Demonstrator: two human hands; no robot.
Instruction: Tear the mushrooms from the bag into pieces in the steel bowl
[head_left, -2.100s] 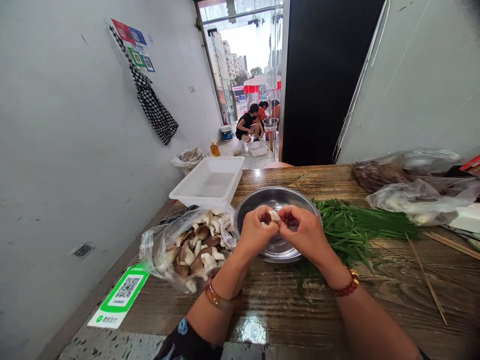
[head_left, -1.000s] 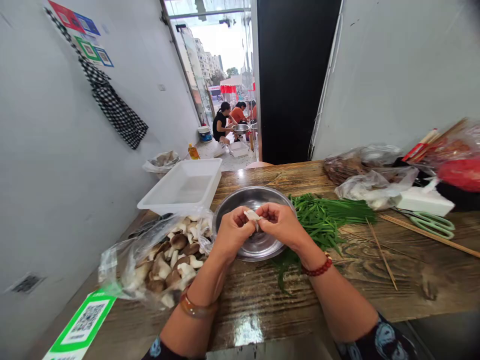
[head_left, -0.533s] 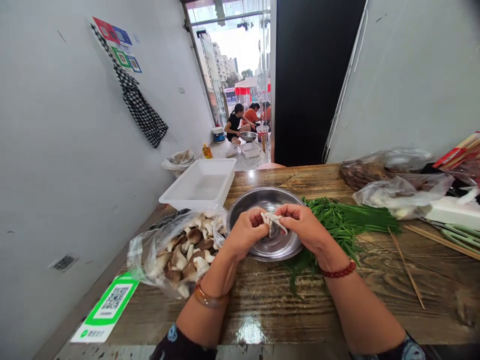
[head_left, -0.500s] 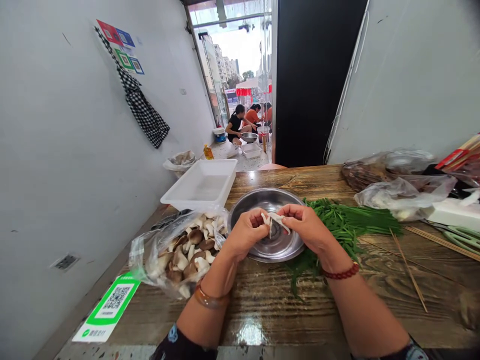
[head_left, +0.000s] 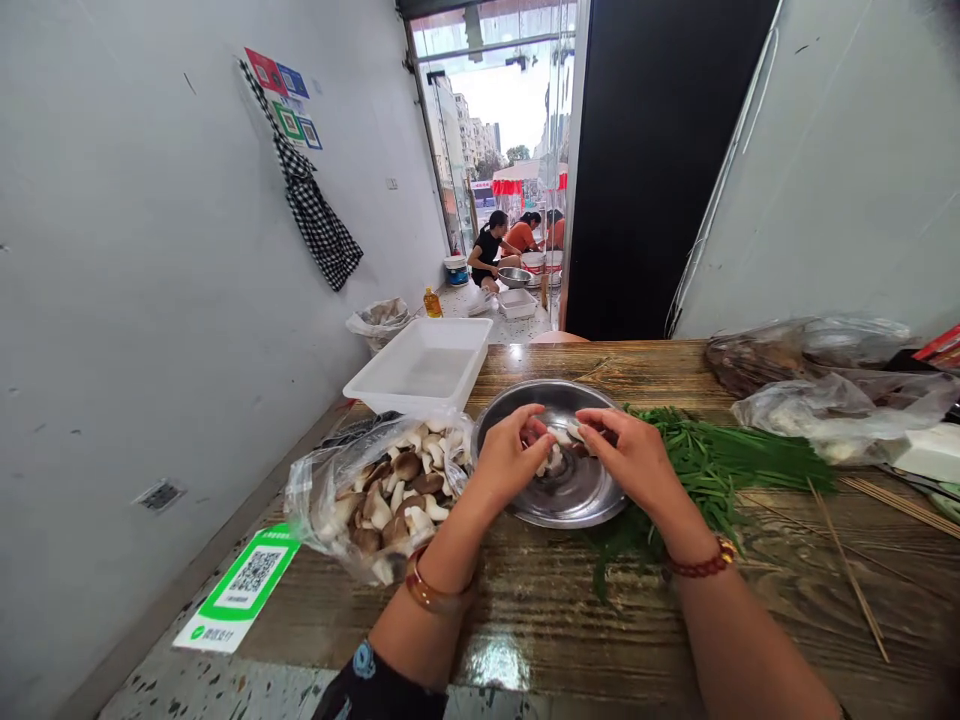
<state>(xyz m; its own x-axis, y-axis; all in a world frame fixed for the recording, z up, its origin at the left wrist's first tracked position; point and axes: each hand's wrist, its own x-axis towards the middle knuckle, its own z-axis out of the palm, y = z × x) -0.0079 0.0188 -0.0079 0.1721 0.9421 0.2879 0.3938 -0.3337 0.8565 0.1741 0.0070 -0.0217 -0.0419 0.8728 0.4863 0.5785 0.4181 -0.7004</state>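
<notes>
Both hands are over a round metal bowl [head_left: 577, 505]. My left hand [head_left: 506, 455] is open, thumb and fingers apart, at the bowl's left side. Facing it, my right hand [head_left: 630, 455] is open too, its thumb and forefinger parted. White torn mushroom pieces [head_left: 553, 460] show between and just below the hands; whether they lie in the bowl or are falling is unclear. A small white piece shows at my right fingertips, without a clear grip on it. Left of the bowl, an open clear plastic bag [head_left: 319, 505] holds many brown-capped oyster mushrooms [head_left: 409, 495].
Behind the bag stands a white plastic tub [head_left: 420, 385]. Green chives [head_left: 765, 450] lie right of the bowl, with wooden skewers [head_left: 847, 570] and plastic bags [head_left: 847, 405] further right. A green payment card [head_left: 240, 590] lies at the table's left edge. People [head_left: 491, 250] sit beyond the doorway.
My fingers have parted from the mushroom pieces they were pinching, and the pieces now show lower, over the bowl. The view has turned slightly left.
</notes>
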